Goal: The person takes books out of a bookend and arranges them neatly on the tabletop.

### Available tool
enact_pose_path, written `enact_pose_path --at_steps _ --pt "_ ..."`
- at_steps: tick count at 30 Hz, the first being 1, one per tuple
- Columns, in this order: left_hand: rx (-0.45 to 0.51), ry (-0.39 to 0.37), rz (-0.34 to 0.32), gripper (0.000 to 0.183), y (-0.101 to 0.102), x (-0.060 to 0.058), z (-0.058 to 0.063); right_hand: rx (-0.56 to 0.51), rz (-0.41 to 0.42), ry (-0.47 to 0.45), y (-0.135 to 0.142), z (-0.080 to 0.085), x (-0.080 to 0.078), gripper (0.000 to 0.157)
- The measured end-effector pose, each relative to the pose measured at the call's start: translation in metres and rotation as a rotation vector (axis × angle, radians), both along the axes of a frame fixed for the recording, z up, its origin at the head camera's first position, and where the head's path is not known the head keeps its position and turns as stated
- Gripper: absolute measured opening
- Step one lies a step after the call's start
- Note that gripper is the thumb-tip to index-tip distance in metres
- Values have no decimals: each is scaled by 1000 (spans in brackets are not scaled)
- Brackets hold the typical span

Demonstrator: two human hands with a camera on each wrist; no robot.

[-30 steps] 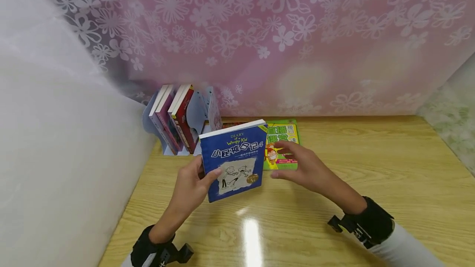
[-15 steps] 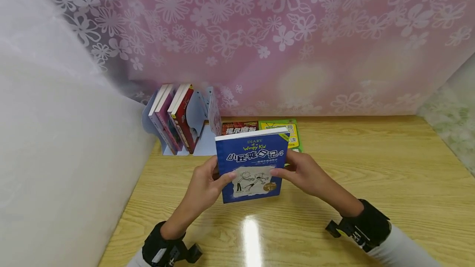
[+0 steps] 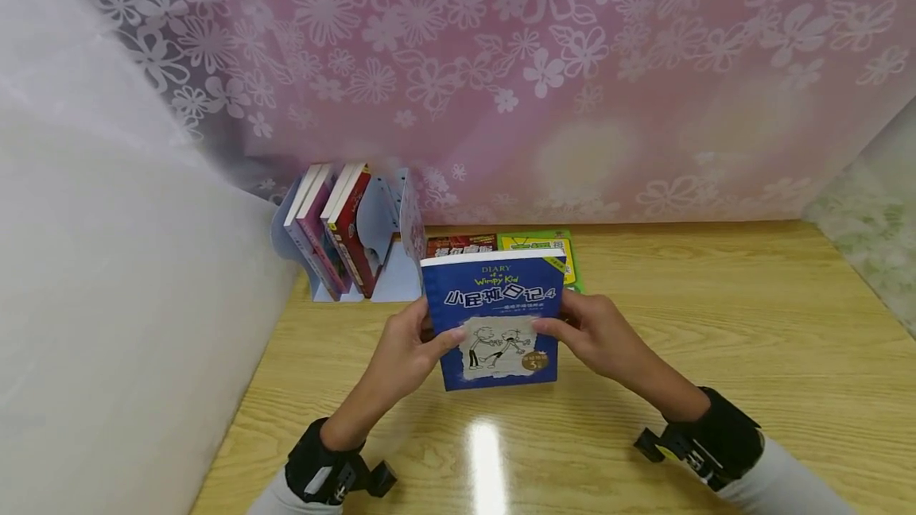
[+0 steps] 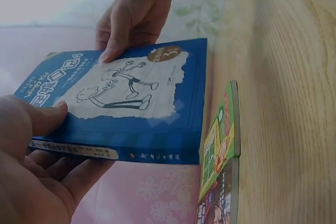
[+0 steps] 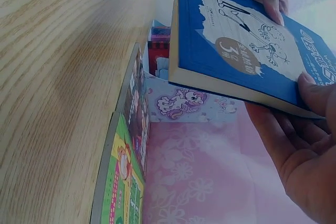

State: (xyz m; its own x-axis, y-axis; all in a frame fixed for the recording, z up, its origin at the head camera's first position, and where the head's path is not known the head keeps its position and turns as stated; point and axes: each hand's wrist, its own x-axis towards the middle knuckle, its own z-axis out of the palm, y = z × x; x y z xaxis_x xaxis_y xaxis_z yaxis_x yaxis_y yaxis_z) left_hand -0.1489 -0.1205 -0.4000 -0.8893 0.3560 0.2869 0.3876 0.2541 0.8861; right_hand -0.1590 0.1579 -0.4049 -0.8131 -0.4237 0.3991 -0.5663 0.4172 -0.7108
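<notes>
A blue Diary of a Wimpy Kid book (image 3: 501, 284) is held above the table, cover toward me and tilted. My left hand (image 3: 406, 352) grips its left side, thumb on the cover and fingers behind; the left wrist view shows those fingers under the spine. On the opposite edge, my right hand (image 3: 601, 336) pinches it the same way, with the thumb (image 5: 315, 90) on the cover. Behind it lie a dark red book (image 3: 458, 245) and a green book (image 3: 578, 265), both partly hidden by the blue one.
At the back left, a light blue bookend rack (image 3: 393, 280) holds several upright books (image 3: 351, 229), leaning slightly. A unicorn picture (image 5: 181, 103) decorates its side panel. A pink flowered curtain (image 3: 544, 141) hangs behind the wooden table (image 3: 701, 300), and a white wall surface (image 3: 129, 300) stands at left.
The blue book has moved right and turned squarer to me. My right hand, earlier apart from it, has taken hold of its right edge. The left hand has kept its grip.
</notes>
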Motion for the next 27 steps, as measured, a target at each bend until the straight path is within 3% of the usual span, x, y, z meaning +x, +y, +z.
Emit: enact_pose_path --at_steps 7,14,16,21,27 --pt "30 -80 41 48 7 13 22 5 -40 67 -1 2 3 15" --pt "67 -68 33 50 1 -3 -4 8 -77 110 1 4 1 9" --pt "62 -43 33 47 -1 -6 -6 4 -95 91 3 5 1 13" --pt "48 13 81 41 -7 -12 -3 -35 -145 20 12 11 -1 28" --pt "106 51 156 40 -13 -10 13 -68 -216 -11 27 17 -6 32"
